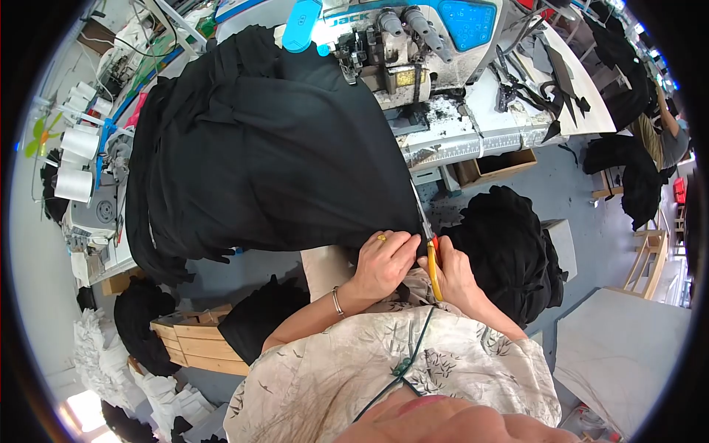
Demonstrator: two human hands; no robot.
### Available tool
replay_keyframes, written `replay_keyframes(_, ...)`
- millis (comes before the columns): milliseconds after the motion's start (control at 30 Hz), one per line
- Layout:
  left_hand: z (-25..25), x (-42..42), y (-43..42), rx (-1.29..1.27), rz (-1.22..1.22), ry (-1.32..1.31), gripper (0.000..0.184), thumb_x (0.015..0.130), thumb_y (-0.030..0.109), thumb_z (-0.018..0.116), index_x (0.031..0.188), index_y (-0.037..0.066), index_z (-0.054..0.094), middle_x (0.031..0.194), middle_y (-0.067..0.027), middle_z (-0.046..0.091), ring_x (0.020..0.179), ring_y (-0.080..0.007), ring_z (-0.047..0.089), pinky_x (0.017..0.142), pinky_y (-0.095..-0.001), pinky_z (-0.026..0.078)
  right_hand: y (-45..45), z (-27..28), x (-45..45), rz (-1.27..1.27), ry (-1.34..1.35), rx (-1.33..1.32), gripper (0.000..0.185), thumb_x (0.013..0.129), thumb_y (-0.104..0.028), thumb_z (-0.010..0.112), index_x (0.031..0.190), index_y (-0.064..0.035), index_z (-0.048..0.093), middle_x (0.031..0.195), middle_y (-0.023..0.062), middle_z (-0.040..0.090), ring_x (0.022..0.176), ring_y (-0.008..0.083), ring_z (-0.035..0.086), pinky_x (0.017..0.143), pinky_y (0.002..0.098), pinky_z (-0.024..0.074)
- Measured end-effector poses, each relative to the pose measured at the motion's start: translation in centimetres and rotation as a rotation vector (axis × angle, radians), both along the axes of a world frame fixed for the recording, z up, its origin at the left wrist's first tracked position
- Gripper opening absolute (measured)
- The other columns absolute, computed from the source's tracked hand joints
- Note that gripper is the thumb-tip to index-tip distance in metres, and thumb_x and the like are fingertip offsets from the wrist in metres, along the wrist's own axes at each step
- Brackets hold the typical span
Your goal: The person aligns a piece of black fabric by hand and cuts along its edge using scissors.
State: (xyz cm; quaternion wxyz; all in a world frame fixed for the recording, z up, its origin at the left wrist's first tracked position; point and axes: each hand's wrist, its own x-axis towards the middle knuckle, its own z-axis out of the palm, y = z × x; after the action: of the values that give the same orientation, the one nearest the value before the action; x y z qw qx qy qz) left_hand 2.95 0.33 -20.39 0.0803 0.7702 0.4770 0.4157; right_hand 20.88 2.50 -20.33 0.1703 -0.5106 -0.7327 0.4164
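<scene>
A large spread of black fabric point(266, 148) drapes over the sewing table and down toward my lap. At its lower right corner, my left hand point(384, 264) is closed on the fabric edge, fingertips pinched together. Right beside it, my right hand point(454, 275) grips a pair of scissors point(433, 272) with yellow and red handles. The scissor blades point up and away, along the fabric's right edge. Whether the blades are parted is hard to make out. Part of the handles is hidden by my fingers.
An overlock sewing machine point(399, 55) stands on the white table point(509, 136) ahead. Tools and black scraps lie at the table's right. A black fabric pile point(509, 255) is to my right, a wooden crate point(199, 343) to my lower left, and thread cones point(74, 184) at far left.
</scene>
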Motion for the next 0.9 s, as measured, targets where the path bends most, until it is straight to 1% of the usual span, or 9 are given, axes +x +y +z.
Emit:
replay_keyframes(67,0.0,0.0,0.0,-0.004,-0.001,0.005,0.030,0.068,-0.001,0.070,0.098,-0.002,0.065,0.089,-0.0095,0.059,0.070,-0.0240,0.059,0.065,-0.0347,0.048,-0.2,-0.1,0.1,-0.012,0.018,-0.006,0.048,0.086,-0.040,0.066,0.085,0.0005,0.041,0.057,0.0206,0.055,0.057,0.0420,0.060,0.049,0.0438,0.0453)
replay_keyframes(233,0.2,-0.1,0.1,-0.013,-0.017,0.019,0.030,0.068,0.001,0.070,0.097,-0.003,0.065,0.090,-0.0098,0.059,0.072,-0.0246,0.060,0.066,-0.0354,0.048,0.8,0.3,-0.1,0.049,-0.003,0.027,0.049,0.087,-0.043,0.064,0.085,0.0006,0.041,0.060,0.0216,0.056,0.059,0.0423,0.060,0.050,0.0442,0.0457)
replay_keyframes(333,0.0,-0.1,0.0,-0.029,-0.014,0.010,0.031,0.068,0.005,0.070,0.098,-0.003,0.063,0.091,-0.0091,0.058,0.075,-0.0257,0.059,0.072,-0.0371,0.048,1.7,1.0,-0.6,0.054,-0.010,-0.001,0.050,0.088,-0.044,0.063,0.085,0.0011,0.041,0.061,0.0227,0.056,0.060,0.0430,0.060,0.051,0.0445,0.0462)
replay_keyframes(567,0.0,0.0,-0.1,-0.018,-0.004,0.022,0.027,0.070,0.004,0.070,0.096,-0.003,0.065,0.090,-0.0091,0.058,0.074,-0.0251,0.059,0.070,-0.0362,0.048,1.5,1.0,-0.4,0.023,0.067,0.021,0.048,0.088,-0.041,0.064,0.082,0.0008,0.042,0.059,0.0219,0.054,0.058,0.0429,0.059,0.049,0.0432,0.0448)
replay_keyframes(767,-0.3,-0.1,-0.1,0.012,0.007,0.014,0.022,0.072,0.004,0.068,0.092,-0.002,0.064,0.088,-0.0099,0.058,0.072,-0.0251,0.058,0.068,-0.0364,0.049,2.6,1.5,-1.1,0.047,-0.009,0.019,0.048,0.090,-0.041,0.060,0.082,0.0020,0.042,0.062,0.0252,0.055,0.063,0.0457,0.059,0.053,0.0454,0.0456)
replay_keyframes(900,-0.3,-0.2,-0.2,0.026,0.001,0.033,0.018,0.072,0.004,0.067,0.089,-0.002,0.063,0.088,-0.0104,0.058,0.071,-0.0252,0.058,0.067,-0.0366,0.049,3.4,2.5,-1.5,0.065,0.024,0.010,0.047,0.091,-0.041,0.059,0.082,0.0026,0.043,0.062,0.0265,0.055,0.064,0.0465,0.058,0.054,0.0460,0.0454)
